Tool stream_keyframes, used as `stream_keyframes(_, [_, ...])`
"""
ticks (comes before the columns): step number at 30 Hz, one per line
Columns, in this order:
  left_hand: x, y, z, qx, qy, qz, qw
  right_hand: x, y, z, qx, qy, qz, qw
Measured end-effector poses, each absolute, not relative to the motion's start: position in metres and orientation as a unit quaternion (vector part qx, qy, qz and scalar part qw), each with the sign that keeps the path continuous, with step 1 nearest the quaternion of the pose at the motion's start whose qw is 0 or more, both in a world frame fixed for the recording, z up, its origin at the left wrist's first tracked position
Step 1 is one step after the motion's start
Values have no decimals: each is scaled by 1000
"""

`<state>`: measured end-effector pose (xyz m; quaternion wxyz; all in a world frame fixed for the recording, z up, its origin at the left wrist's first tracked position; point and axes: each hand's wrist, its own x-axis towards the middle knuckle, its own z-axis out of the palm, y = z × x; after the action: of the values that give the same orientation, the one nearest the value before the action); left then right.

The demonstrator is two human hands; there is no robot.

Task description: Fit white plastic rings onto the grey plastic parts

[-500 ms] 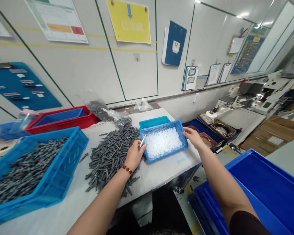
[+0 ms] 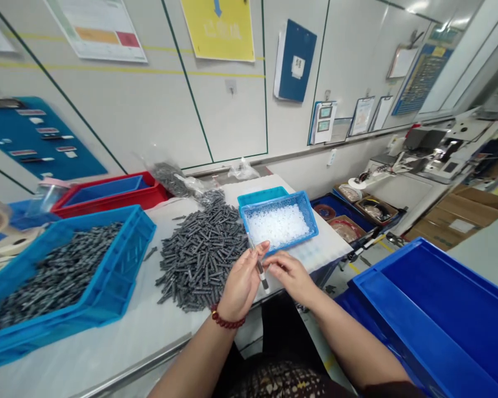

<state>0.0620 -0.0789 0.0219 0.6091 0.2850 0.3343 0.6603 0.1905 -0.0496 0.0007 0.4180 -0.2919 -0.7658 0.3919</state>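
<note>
My left hand (image 2: pixel 243 279) is closed round a slim pen-like tool (image 2: pixel 261 271), which has a dark grip and a pale lower end. It points down over the table's front edge. Close beside it is my right hand (image 2: pixel 290 276), its fingers bent and pressed together at the tool; whether they pinch a small part is hidden. Behind both hands stands a blue bin (image 2: pixel 315 231) of small white pieces (image 2: pixel 278 225), its near corner by my left fingertips. A heap of dark grey plastic parts (image 2: pixel 203 254) lies left of the hands.
A large blue crate (image 2: pixel 128 276) of grey parts stands on the left. Behind it are a red bin (image 2: pixel 155 193) and bagged parts (image 2: pixel 166 177). A teal bin (image 2: pixel 261 195) sits behind the blue one. Dark blue crates (image 2: pixel 435 309) stand to the right, below table height.
My right hand has let go of the blue bin's right side and come in beside my left hand. The left hand has moved nearer to me, with the tool now pointing down.
</note>
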Motion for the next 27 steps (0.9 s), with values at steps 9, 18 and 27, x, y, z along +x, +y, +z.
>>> stream_keyframes(9, [58, -82, 14, 139, 256, 723, 627, 200, -82, -27, -334, -729, 454, 388])
stream_keyframes(18, [55, -100, 3, 280, 369, 631, 623, 205, -76, -17, -382, -632, 416, 531])
stream_keyframes(27, [36, -125, 23, 764, 550, 336, -19, 229, -72, 13, -358, -748, 269, 490])
